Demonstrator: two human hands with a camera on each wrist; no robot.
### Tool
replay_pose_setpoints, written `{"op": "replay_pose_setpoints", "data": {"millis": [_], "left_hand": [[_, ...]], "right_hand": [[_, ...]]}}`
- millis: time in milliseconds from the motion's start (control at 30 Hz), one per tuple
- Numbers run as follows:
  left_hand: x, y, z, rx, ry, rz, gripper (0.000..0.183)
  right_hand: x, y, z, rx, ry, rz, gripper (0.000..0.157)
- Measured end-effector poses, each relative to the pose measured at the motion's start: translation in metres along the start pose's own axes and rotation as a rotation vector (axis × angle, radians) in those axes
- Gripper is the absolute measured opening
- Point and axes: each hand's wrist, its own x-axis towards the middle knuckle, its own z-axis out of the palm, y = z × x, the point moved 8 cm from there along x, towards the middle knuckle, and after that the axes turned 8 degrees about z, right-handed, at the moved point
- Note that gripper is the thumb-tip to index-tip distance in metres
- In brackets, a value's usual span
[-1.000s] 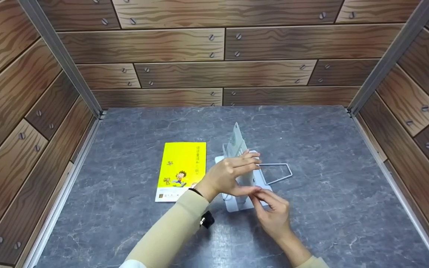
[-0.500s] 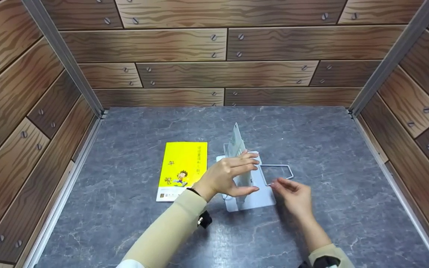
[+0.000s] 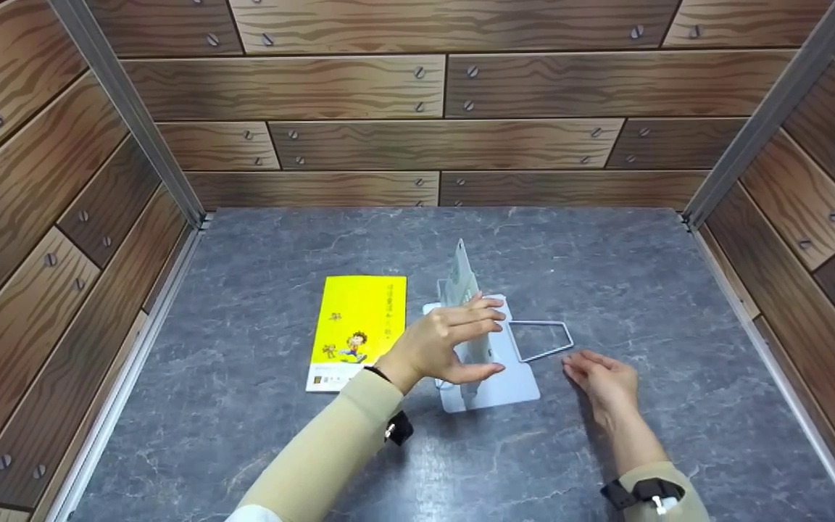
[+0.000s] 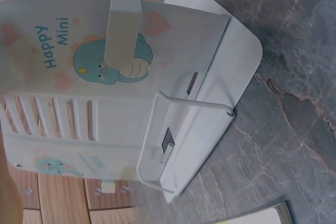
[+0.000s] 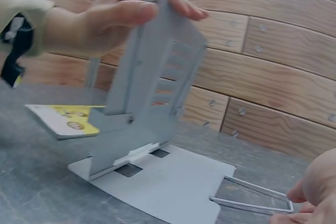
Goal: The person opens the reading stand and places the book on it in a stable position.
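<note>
A pale metal book stand (image 3: 459, 279) with "Happy Mini" and a blue cartoon creature printed on its panel (image 4: 94, 119) stands on its white base plate (image 3: 504, 384). My left hand (image 3: 439, 341) grips the upper edge of the raised panel, thumb on one side and fingers over the other, as the right wrist view shows. From the base's right side a wire loop (image 5: 254, 203) lies out along the table. My right hand (image 3: 609, 388) is low beside the loop's outer end, fingertips close together and holding nothing. Another wire frame (image 4: 157, 100) projects from the printed face.
Left of the stand lies a yellow book (image 3: 352, 312) with a cartoon child on its cover. Wood-patterned walls (image 3: 316, 87) enclose the grey marbled table (image 3: 280, 449) at the back and sides.
My right hand has left the near side of the panel, next to the left thumb, and moved right past the wire loop. The left hand keeps its hold and the stand stays in place.
</note>
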Motion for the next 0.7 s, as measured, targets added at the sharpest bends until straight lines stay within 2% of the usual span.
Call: {"op": "replay_pose_setpoints", "data": {"millis": [200, 400, 500, 600, 700], "left_hand": [[0.0, -0.001, 0.001, -0.007, -0.004, -0.007, 0.046], [0.001, -0.003, 0.005, -0.026, -0.014, -0.021, 0.044], [0.002, -0.004, 0.006, -0.033, -0.016, -0.012, 0.044], [0.003, -0.004, 0.006, -0.04, -0.015, 0.003, 0.043], [0.004, -0.005, 0.006, -0.05, -0.017, 0.015, 0.042]], "right_hand": [[0.011, 0.0, 0.0, 0.122, -0.085, 0.084, 0.059], [0.014, 0.001, 0.0, 0.239, -0.133, 0.12, 0.057], [0.014, 0.003, 0.0, 0.287, -0.141, 0.144, 0.044], [0.014, 0.005, 0.001, 0.317, -0.148, 0.156, 0.023], [0.012, 0.005, 0.003, 0.309, -0.151, 0.144, 0.015]]}}
